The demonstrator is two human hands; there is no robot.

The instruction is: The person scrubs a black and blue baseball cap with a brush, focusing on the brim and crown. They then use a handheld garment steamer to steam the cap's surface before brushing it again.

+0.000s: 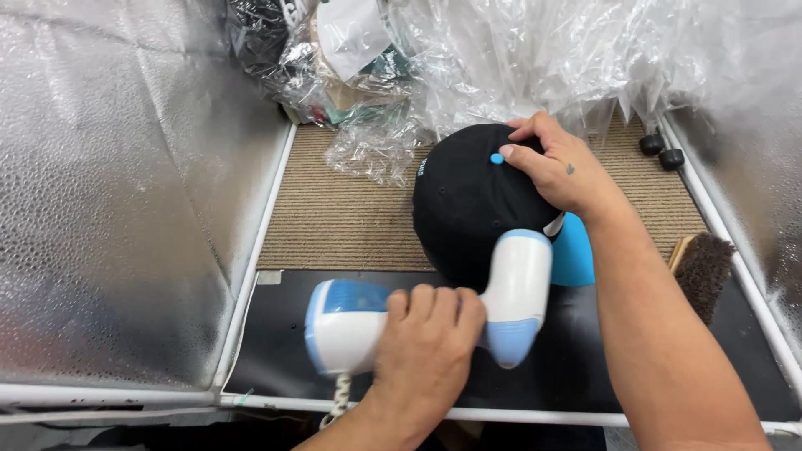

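A black cap (468, 205) with a light blue top button and a light blue brim (575, 255) rests in the middle of a small booth. My right hand (555, 167) grips the cap's crown from the far right side. My left hand (426, 334) is wrapped around the handle of a white and light blue handheld steamer (518, 288), whose head presses against the cap's near side. A coiled white cord hangs from the steamer's base (341, 397).
Silver reflective walls (125, 209) flank the booth on both sides. Crumpled clear plastic bags (535, 58) pile at the back. A bristle brush (702, 267) lies at the right. Two black knobs (662, 152) sit by the white frame. A tan mat (351, 217) and black mat cover the floor.
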